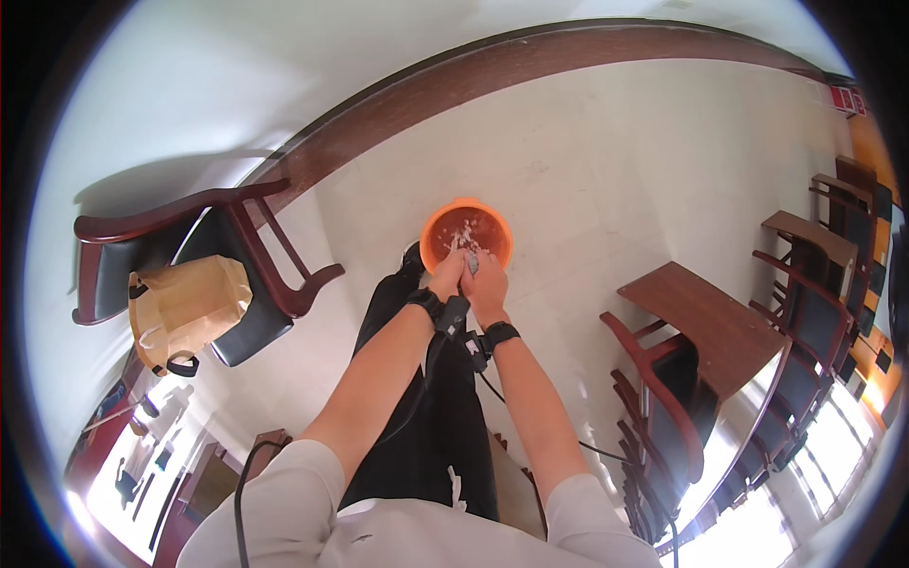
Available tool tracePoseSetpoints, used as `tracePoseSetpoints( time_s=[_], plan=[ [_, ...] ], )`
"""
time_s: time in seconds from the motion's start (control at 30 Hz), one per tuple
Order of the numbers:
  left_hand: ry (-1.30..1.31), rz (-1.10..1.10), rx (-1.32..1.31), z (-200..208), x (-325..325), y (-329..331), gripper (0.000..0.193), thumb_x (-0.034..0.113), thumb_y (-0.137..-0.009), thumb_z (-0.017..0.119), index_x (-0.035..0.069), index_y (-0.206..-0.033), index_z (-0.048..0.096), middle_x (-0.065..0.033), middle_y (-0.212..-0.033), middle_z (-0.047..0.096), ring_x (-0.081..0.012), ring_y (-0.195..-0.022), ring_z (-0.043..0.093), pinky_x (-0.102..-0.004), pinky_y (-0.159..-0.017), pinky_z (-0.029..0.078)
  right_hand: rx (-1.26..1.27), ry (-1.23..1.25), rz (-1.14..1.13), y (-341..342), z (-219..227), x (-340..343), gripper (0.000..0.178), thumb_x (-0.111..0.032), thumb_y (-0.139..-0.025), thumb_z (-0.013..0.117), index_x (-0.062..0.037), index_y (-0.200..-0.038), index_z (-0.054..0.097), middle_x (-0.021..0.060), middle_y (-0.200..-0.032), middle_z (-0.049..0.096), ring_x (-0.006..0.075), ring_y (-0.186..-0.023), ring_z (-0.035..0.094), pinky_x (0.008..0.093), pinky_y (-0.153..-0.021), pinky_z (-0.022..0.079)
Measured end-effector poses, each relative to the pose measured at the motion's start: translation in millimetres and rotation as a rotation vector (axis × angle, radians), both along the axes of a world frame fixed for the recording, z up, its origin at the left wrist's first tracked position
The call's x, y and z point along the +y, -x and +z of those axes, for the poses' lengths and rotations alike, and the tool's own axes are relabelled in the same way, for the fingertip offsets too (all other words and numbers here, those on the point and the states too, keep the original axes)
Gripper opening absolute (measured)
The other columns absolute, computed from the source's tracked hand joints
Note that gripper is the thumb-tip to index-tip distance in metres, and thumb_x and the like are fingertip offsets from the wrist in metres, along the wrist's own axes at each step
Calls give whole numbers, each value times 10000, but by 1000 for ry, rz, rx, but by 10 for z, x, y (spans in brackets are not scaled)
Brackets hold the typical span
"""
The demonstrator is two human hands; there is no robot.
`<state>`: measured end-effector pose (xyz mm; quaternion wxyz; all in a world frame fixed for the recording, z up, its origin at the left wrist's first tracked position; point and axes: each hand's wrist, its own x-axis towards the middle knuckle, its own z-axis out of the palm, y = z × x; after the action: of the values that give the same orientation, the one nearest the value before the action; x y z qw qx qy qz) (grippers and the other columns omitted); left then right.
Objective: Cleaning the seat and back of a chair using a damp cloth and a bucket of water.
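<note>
An orange bucket (506, 224) stands on the floor in front of me. Over its near rim my left hand (448, 275) and my right hand (486, 289) come together, both closed. A bunched grey cloth (472, 263) is squeezed between them; most of it is hidden by the fingers. Inside the bucket, just beyond my fingertips, whitish streaks and specks (464, 234) show; whether they are splashing water or loose scraps I cannot tell. Each wrist wears a black band with a small device and cable.
On the left, a dark wooden armchair (227, 284) with black padding carries a brown paper bag (194, 303). A wooden desk (705, 322) and rows of chairs (663, 379) stand on the right. A cable (601, 452) runs past my right arm. The wall's brown skirting (454, 76) curves behind the bucket.
</note>
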<state>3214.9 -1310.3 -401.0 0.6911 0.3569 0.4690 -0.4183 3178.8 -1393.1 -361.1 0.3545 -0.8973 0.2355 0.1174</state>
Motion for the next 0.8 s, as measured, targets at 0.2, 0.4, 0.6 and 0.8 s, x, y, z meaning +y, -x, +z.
tracePoseSetpoints(
  time_s=[0.2, 0.4, 0.6, 0.8],
  plan=[
    [-293, -289, 123, -148, -292, 70, 487, 393, -955, 478, -35, -1163, 582, -155, -1018, 649, -240, -942, 620, -369, -780, 506, 126, -7, -24, -8, -1, -259, 343, -354, -955, 484, -40, -893, 606, 204, -879, 630, 410, -843, 607, 478, -718, 480],
    [-509, -435, -37, 259, -176, -96, 473, 288, -825, 548, -93, -1086, 650, -258, -1079, 661, -366, -1015, 651, -438, -789, 509, -38, -60, -122, -114, 69, -125, 418, -353, -967, 467, -5, -791, 619, 240, -729, 624, 447, -718, 602, 492, -631, 455],
    [-748, -1254, -812, 206, -183, -89, 453, 306, -840, 499, -70, -1004, 692, -318, -983, 659, -430, -1037, 624, -478, -864, 472, 53, -108, -100, -30, -149, -311, 357, -352, -961, 450, -40, -966, 621, 233, -910, 657, 417, -843, 621, 476, -710, 490],
    [-736, -547, -407, -85, -154, -47, 359, 257, -837, 508, -60, -865, 675, -252, -870, 684, -371, -844, 683, -451, -727, 501, 30, -375, -422, 55, -123, -276, 357, -370, -950, 484, -65, -1053, 639, 181, -900, 681, 358, -855, 651, 429, -764, 496]
  ],
)
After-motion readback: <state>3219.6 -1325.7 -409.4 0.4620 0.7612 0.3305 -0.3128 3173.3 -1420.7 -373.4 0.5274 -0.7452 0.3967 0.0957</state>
